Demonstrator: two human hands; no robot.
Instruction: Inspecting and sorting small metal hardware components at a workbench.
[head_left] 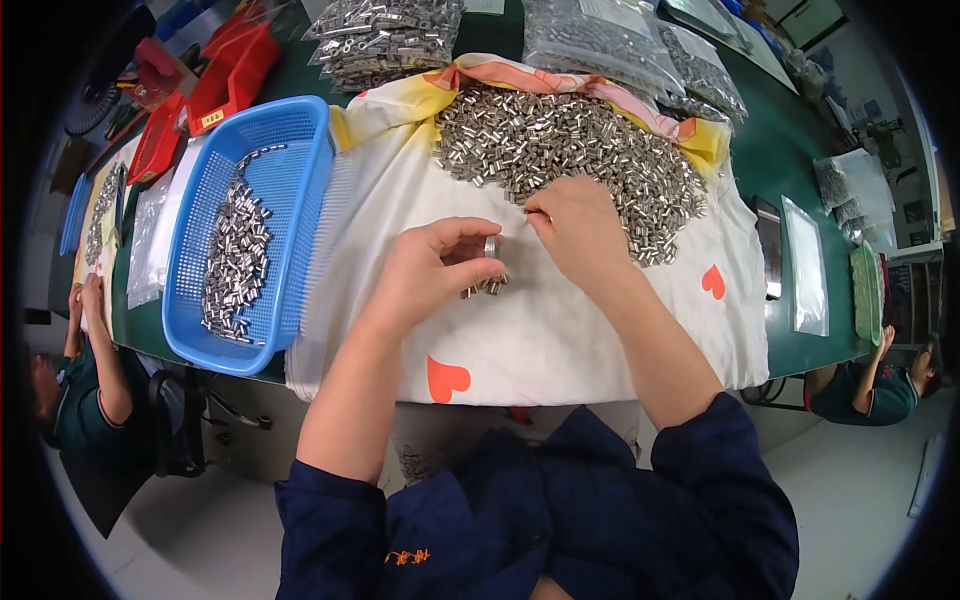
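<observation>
In the head view, the left hand (436, 264) is over the middle of a white cloth (560, 345) printed with red hearts, its thumb and forefinger closed on a small silver metal sleeve (490, 246). A few loose sleeves (488, 287) lie on the cloth just beneath that hand. To its right, the right hand (580, 225) is at the near edge of a large heap of sleeves (560, 145), thumb and forefinger drawn together; whether they grip a piece I cannot tell.

The heap lies on the far half of the cloth, ringed by a yellow and pink border (395, 97). Left of the cloth, a blue plastic basket (314, 190) holds more metal pieces, and red bins (235, 82) stand beyond it. Bags of metal parts (385, 45) lie at the far side of the green table (800, 165). A phone (768, 245) rests to the right, beside a clear plastic bag (805, 270). Co-workers sit at far left and far right.
</observation>
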